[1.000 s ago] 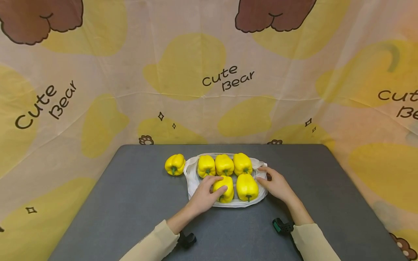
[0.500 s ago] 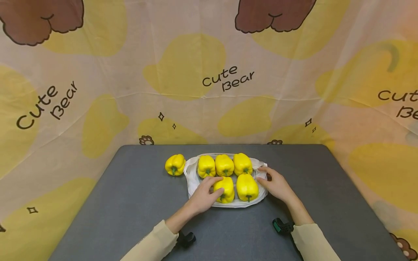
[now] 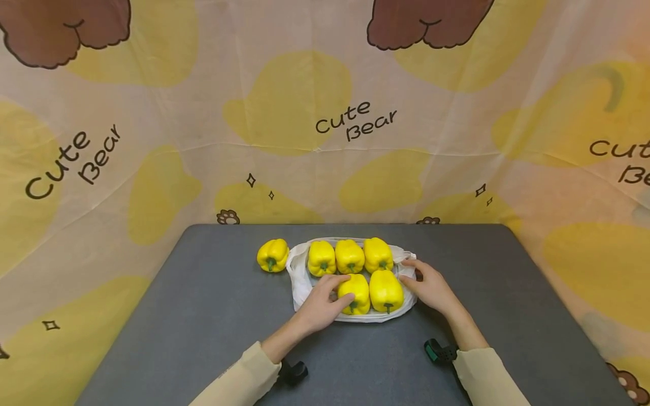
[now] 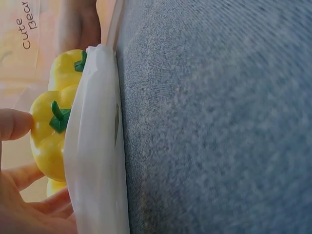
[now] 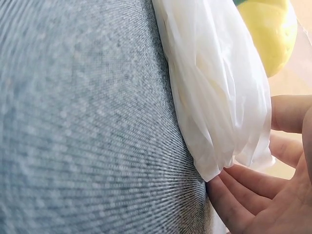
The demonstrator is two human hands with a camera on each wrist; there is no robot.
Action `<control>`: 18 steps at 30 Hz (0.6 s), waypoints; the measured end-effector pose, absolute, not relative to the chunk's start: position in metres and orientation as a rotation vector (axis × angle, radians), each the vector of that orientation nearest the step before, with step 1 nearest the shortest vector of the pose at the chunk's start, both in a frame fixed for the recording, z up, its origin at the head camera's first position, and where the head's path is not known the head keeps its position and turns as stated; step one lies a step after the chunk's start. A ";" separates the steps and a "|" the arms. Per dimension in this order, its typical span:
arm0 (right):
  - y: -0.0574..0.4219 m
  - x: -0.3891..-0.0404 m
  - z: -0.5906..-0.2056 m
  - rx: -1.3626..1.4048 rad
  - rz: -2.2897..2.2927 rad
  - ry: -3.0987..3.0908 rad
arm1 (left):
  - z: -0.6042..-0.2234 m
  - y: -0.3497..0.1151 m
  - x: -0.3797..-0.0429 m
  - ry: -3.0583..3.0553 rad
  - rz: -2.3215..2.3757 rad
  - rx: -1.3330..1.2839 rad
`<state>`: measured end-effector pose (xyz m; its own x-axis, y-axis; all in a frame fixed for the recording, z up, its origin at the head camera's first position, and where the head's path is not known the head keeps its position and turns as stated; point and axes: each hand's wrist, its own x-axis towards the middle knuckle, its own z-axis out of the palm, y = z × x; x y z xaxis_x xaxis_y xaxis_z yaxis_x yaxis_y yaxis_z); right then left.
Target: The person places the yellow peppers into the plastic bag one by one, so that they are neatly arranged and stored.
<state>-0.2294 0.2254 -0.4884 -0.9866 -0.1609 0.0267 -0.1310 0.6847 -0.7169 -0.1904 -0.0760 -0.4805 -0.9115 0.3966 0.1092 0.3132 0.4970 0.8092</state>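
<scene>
A white plastic bag (image 3: 301,290) lies on the table with its mouth spread, several yellow bell peppers standing inside in two rows. My left hand (image 3: 319,304) holds the front-left bell pepper (image 3: 359,290), thumb on its near side and fingers round its left. In the left wrist view, the thumb (image 4: 14,124) presses this pepper beside its green stem. Just to its right stands the front-right bell pepper (image 3: 387,288). At the bag's right edge, my right hand (image 3: 430,285) pinches the white plastic between thumb and fingers; the right wrist view shows fingers (image 5: 253,187) under the rim.
Another yellow bell pepper (image 3: 273,255) sits on the table left of the bag. Three bell peppers (image 3: 350,256) form the bag's back row. The grey table (image 3: 203,316) ends at a patterned cloth backdrop (image 3: 284,113).
My left hand has shifted slightly right with the front-left bell pepper, narrowing the gap to the front-right one. The front-right pepper sits slightly farther right. My right hand keeps its place.
</scene>
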 end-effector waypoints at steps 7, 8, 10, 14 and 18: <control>0.226 -0.229 -0.486 -0.253 -1.218 2.843 | -0.476 -0.080 -0.191 2.644 1.391 0.656; 0.226 -0.229 -0.486 -0.253 -1.222 2.841 | -0.474 -0.081 -0.191 2.643 1.394 0.664; 0.226 -0.229 -0.485 -0.253 -1.226 2.840 | -0.470 -0.083 -0.191 2.637 1.403 0.671; 0.225 -0.229 -0.485 -0.249 -1.215 2.835 | -0.464 -0.091 -0.191 2.639 1.408 0.679; 0.225 -0.229 -0.486 -0.246 -1.215 2.825 | -0.459 -0.099 -0.192 2.653 1.413 0.690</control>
<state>-0.2292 0.2250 -0.4859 -0.9857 -0.1682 0.0106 -0.1234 0.6773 -0.7253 -0.1916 -0.0990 -0.4594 -0.8983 0.4111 0.1551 0.3581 0.4804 0.8006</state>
